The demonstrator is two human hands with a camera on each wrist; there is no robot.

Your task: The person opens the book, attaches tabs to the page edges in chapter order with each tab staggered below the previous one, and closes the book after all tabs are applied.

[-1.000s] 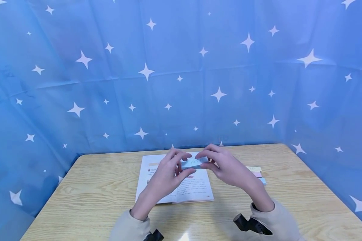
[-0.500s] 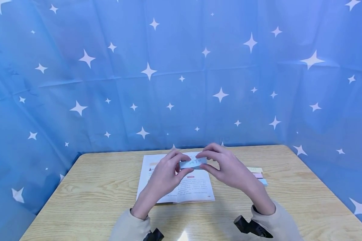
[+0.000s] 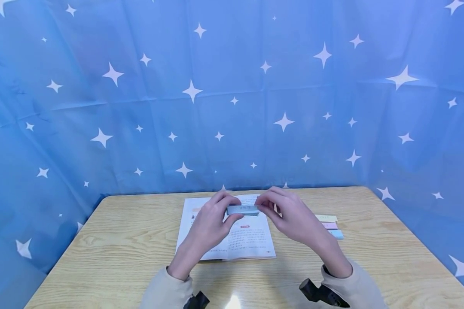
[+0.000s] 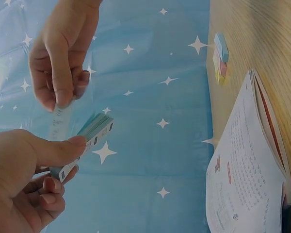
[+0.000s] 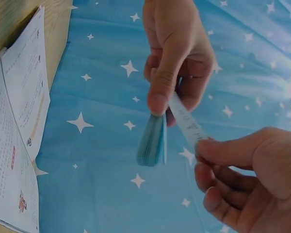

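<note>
Both hands hold a small blue sticky-note pad [image 3: 242,210] in the air above an open book [image 3: 232,242]. My left hand [image 3: 212,221] grips the pad [image 4: 94,131] between thumb and fingers. My right hand [image 3: 290,214] pinches one thin blue strip [image 4: 58,119] that stands apart from the pad at its free end. In the right wrist view the left hand [image 5: 174,58] holds the pad [image 5: 153,141] from above, and the right hand [image 5: 242,179] pinches the strip [image 5: 186,121] at its lower end. In the left wrist view the right hand [image 4: 63,53] is above the left hand [image 4: 19,184].
The open book [image 4: 242,165] lies on a light wooden table [image 3: 120,249]. A row of yellow, pink and blue sticky-note pads [image 3: 330,225] sits to the book's right. Blue cloth with white stars [image 3: 232,107] closes off the back and both sides of the table.
The pad has shifted a little left and lower and now shows its edge to the head camera. The right hand's fingers have followed it in; the book has not moved.
</note>
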